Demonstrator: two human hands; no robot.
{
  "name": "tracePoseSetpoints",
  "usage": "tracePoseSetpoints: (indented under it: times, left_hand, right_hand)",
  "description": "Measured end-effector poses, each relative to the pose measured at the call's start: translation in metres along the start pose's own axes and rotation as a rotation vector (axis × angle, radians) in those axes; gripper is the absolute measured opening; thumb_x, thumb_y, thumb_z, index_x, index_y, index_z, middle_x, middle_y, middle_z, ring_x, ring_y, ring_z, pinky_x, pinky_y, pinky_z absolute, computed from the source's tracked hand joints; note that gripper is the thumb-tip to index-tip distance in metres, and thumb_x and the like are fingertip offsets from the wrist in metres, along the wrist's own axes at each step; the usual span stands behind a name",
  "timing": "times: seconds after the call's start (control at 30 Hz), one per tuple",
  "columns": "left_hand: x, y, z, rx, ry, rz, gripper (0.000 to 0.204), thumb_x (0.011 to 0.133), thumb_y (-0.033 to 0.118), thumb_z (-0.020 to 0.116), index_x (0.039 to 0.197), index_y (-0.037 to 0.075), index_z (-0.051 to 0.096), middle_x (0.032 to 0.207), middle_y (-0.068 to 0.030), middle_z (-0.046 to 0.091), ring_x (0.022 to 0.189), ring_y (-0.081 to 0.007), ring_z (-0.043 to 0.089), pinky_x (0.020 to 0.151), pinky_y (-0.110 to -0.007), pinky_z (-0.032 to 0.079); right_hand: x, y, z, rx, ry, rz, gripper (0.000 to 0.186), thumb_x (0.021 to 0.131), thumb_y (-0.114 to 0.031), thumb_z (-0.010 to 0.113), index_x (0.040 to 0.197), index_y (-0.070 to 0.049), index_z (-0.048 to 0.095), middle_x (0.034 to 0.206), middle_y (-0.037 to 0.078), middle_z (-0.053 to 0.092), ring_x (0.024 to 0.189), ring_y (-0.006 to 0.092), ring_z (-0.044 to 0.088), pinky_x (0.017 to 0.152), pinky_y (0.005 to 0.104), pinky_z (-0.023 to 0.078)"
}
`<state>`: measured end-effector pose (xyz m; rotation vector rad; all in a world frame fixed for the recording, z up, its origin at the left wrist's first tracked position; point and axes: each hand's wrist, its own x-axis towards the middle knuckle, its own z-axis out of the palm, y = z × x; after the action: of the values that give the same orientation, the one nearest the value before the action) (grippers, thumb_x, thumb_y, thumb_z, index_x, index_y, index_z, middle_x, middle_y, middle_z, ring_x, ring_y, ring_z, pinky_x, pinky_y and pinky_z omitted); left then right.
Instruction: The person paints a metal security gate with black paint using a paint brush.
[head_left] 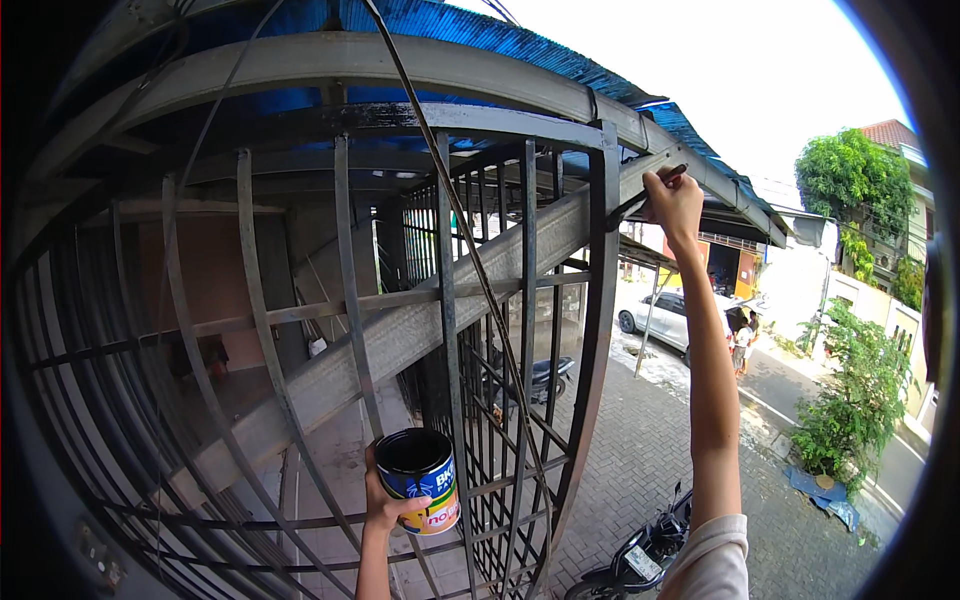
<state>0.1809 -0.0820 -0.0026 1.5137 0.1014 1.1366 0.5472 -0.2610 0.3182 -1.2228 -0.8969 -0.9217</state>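
My left hand is wrapped round a blue, yellow and white paint can and holds it upright at the lower middle. The can's top is off, and dark paint coats its inner rim. My right hand, raised at the upper right, grips a dark-handled paintbrush. The brush's tip is at the outer edge of the black corner post of a metal bar frame; whether it touches cannot be made out. The top rail is partly glossy black and partly dull grey.
A thick grey diagonal beam runs behind the bars, and a dark cable hangs across them. Blue corrugated roofing lies overhead. Below right are a motorcycle and paving; farther off, a white car and people stand by the street.
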Motion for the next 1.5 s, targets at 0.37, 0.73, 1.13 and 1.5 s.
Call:
tracePoseSetpoints:
  times: [0.37,0.73,1.13,1.5]
  left_hand:
    - [-0.006,-0.008,-0.013,-0.009,0.017,-0.001,0.087,0.043,0.021,0.08,0.117,0.004,0.036,0.104,-0.0132,0.055,0.096,-0.024,0.057,0.087,-0.035,0.046]
    - [-0.006,-0.001,-0.009,-0.005,0.002,0.005,0.091,0.042,0.021,0.081,0.118,0.003,0.033,0.106,-0.0133,0.053,0.098,-0.0244,0.055,0.088,-0.036,0.046]
    - [-0.007,0.003,-0.008,0.078,0.023,0.088,0.1,0.043,0.023,0.083,0.122,0.0,0.026,0.112,-0.015,0.047,0.107,-0.0261,0.049,0.095,-0.037,0.039]
    - [-0.003,0.005,-0.005,0.033,-0.017,0.085,0.1,0.043,0.023,0.082,0.122,0.002,0.026,0.111,-0.0153,0.048,0.106,-0.0268,0.05,0.094,-0.038,0.04]
  right_hand:
    - [-0.055,0.027,0.007,0.236,0.037,-0.048,0.018,0.078,-0.011,0.057,0.065,0.001,0.055,0.048,0.006,0.056,0.041,0.0101,0.056,0.04,0.0219,0.043]
    - [-0.016,-0.003,-0.002,0.059,0.02,-0.04,0.022,0.078,-0.015,0.057,0.065,0.003,0.056,0.049,0.006,0.057,0.041,0.0108,0.056,0.041,0.0236,0.045]
    - [-0.09,0.031,-0.01,0.293,-0.042,0.069,0.019,0.081,-0.008,0.054,0.064,0.001,0.053,0.047,0.004,0.051,0.036,0.0088,0.049,0.033,0.0216,0.037]
    - [-0.058,0.016,-0.004,0.314,0.13,-0.055,0.022,0.083,-0.012,0.056,0.065,0.0,0.054,0.05,0.003,0.052,0.043,0.0062,0.047,0.041,0.0203,0.035]
